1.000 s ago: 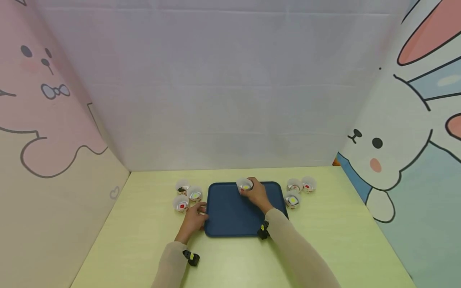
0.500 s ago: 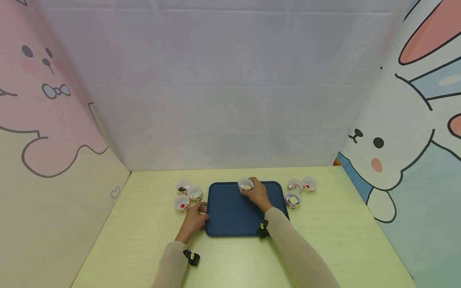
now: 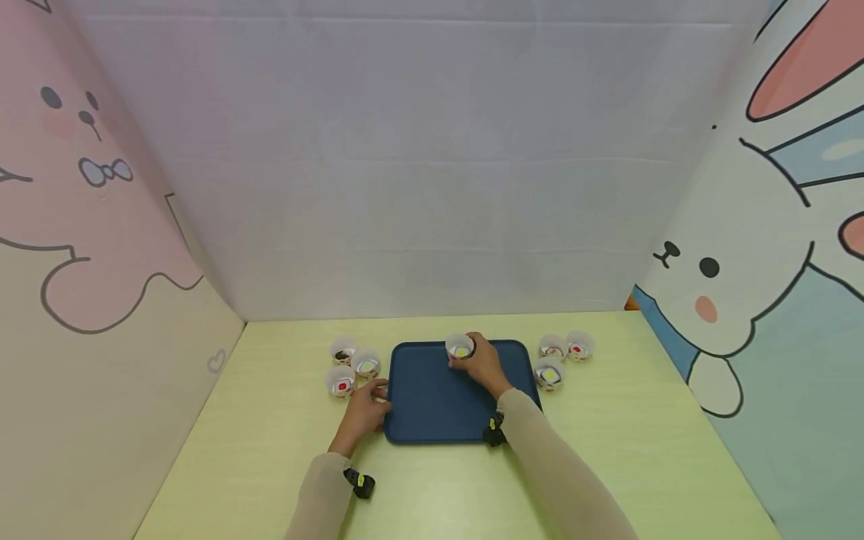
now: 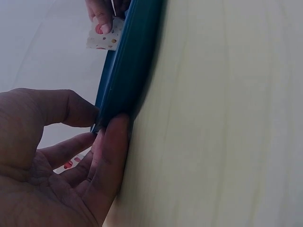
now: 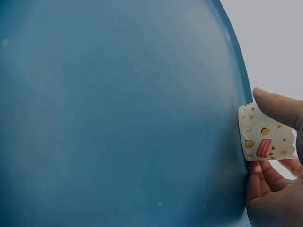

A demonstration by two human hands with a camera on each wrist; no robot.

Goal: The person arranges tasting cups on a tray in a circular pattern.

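Note:
A dark blue tray [image 3: 435,401] lies on the table. At its left edge, my left hand [image 3: 364,411] pinches the rim, thumb on one side and fingers on the other, as the left wrist view shows at the tray rim [image 4: 124,80]. My right hand [image 3: 482,365] grips a small white paper cup [image 3: 460,346] at the tray's far edge, with something yellow inside it. In the right wrist view the same paper cup [image 5: 266,135] has printed cake pictures and stands against the tray's surface between thumb and fingers.
Left of the tray stand several things: a cup with a dark item [image 3: 343,350], a cup with a yellow item [image 3: 365,364] and a cup with a red item [image 3: 340,382]. Right of it stand three more paper cups [image 3: 549,373]. A white backdrop [image 3: 432,172] rises behind the table.
Almost nothing differs. The left hand stays at the tray's rim, and the right hand keeps its grip on the paper cup at the far edge.

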